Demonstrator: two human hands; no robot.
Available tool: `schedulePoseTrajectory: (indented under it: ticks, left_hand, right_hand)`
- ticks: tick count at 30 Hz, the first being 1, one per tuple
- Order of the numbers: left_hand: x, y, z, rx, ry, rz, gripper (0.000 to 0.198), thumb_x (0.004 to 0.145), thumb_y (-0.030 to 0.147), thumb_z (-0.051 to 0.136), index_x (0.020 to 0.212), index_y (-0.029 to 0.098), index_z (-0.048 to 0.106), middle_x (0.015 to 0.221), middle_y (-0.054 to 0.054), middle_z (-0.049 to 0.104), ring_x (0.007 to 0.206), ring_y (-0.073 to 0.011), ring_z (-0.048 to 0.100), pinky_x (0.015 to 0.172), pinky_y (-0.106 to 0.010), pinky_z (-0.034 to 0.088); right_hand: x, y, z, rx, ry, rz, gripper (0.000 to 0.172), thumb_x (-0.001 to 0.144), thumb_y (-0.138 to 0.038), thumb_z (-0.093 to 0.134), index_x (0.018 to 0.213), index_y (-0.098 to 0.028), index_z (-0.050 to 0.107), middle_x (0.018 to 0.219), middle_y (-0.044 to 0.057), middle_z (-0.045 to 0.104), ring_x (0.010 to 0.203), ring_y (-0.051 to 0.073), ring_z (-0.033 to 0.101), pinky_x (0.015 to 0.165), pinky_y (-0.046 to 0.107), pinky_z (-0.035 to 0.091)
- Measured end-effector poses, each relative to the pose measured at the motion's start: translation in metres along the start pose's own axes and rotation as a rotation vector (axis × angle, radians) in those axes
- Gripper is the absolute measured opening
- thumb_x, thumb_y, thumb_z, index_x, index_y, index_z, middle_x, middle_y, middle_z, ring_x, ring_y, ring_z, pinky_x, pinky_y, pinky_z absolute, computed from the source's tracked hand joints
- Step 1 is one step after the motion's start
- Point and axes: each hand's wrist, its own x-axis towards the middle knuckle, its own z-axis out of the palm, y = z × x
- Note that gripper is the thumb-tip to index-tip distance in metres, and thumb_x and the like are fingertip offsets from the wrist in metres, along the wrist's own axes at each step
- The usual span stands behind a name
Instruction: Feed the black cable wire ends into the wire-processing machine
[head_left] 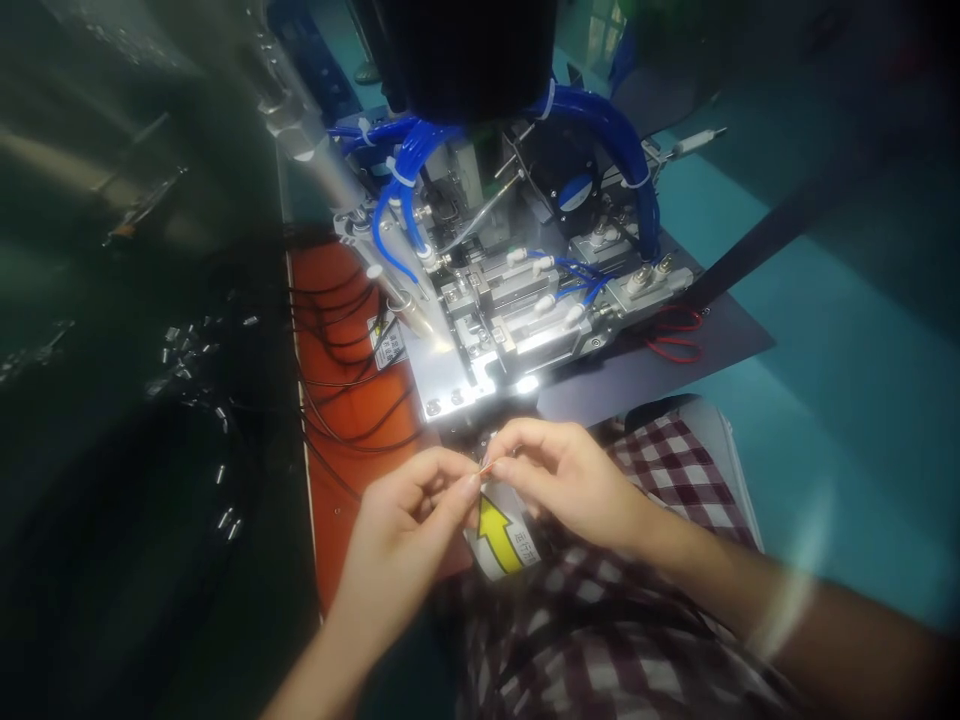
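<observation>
My left hand (409,530) and my right hand (574,480) meet fingertip to fingertip in front of the machine (517,310). Between them runs a thin orange wire (487,468), pinched by thumb and forefinger on each side. Most of its length is hidden by my fingers, and its ends are too small to make out. Just beneath the hands is a white label with a yellow arrow (501,535). The brightly lit front edge of the machine's metal plate (442,400) lies a little beyond my fingertips.
Blue air hoses (615,115) arch over the machine. Black cables (337,380) cross the orange work surface (330,270) on the left. Small metal-ended pieces (195,345) lie in the dark area farther left. Red wires (675,345) loop at the right. A checked garment (585,650) covers my lap.
</observation>
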Motion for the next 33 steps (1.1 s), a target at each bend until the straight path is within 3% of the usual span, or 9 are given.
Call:
schedulePoseTrajectory:
  ticks: [5,11,16,22,25,30,33]
  left_hand:
    - [-0.002,0.001,-0.003,-0.024,-0.062,-0.048,0.024,0.084,0.039,0.064,0.073,0.017,0.064,0.058,0.003,0.053,0.05,-0.0063,0.045,0.046,-0.015,0.035]
    - [-0.004,0.007,0.0,-0.057,-0.064,-0.076,0.025,0.083,0.04,0.063,0.075,0.016,0.064,0.057,0.003,0.052,0.05,-0.0069,0.045,0.045,-0.015,0.036]
    - [-0.002,0.006,0.002,-0.128,-0.001,-0.079,0.022,0.083,0.036,0.063,0.077,0.015,0.062,0.053,0.004,0.052,0.048,-0.0059,0.044,0.046,-0.013,0.035]
    - [-0.003,0.002,0.001,-0.175,0.017,-0.079,0.022,0.082,0.036,0.066,0.076,0.015,0.062,0.053,0.003,0.055,0.046,-0.0048,0.045,0.045,-0.012,0.034]
    - [-0.005,0.003,0.003,-0.194,0.015,-0.098,0.025,0.081,0.039,0.067,0.075,0.015,0.062,0.053,0.003,0.055,0.048,-0.0061,0.047,0.045,-0.013,0.036]
    - [-0.009,0.007,0.01,-0.294,0.066,-0.15,0.027,0.078,0.04,0.069,0.072,0.015,0.059,0.052,0.003,0.055,0.04,-0.0041,0.037,0.04,-0.015,0.031]
    - [-0.011,0.006,0.013,-0.324,0.123,-0.13,0.025,0.078,0.04,0.069,0.079,0.016,0.062,0.055,0.002,0.057,0.041,-0.0052,0.039,0.041,-0.017,0.034]
  right_hand:
    - [0.0,0.002,0.0,-0.239,0.042,-0.241,0.011,0.085,-0.011,0.057,0.075,-0.017,0.06,0.078,0.001,0.06,0.073,0.013,0.056,0.065,0.025,0.045]
    - [0.002,0.001,-0.001,-0.38,0.012,-0.426,0.014,0.086,-0.007,0.054,0.077,-0.016,0.059,0.08,0.002,0.059,0.074,0.014,0.056,0.068,0.027,0.045]
    - [0.002,0.003,0.001,-0.336,0.115,-0.355,0.011,0.089,-0.013,0.055,0.082,-0.018,0.062,0.083,0.002,0.062,0.079,0.015,0.058,0.072,0.028,0.047]
    - [-0.006,0.003,0.007,-0.26,0.202,-0.165,0.005,0.085,-0.02,0.06,0.082,-0.018,0.065,0.076,-0.001,0.062,0.059,0.01,0.051,0.053,0.023,0.041]
    - [-0.009,0.002,0.012,-0.238,0.197,-0.163,0.005,0.083,-0.019,0.061,0.078,-0.017,0.063,0.073,-0.002,0.06,0.056,0.009,0.048,0.051,0.021,0.039]
    - [-0.015,0.002,0.021,-0.246,0.179,-0.151,0.013,0.089,-0.02,0.054,0.075,-0.018,0.054,0.068,-0.002,0.054,0.059,0.01,0.049,0.054,0.023,0.041]
    - [-0.019,0.002,0.022,-0.351,0.211,-0.271,0.015,0.089,-0.016,0.05,0.075,-0.019,0.05,0.069,-0.002,0.052,0.061,0.011,0.049,0.059,0.025,0.041]
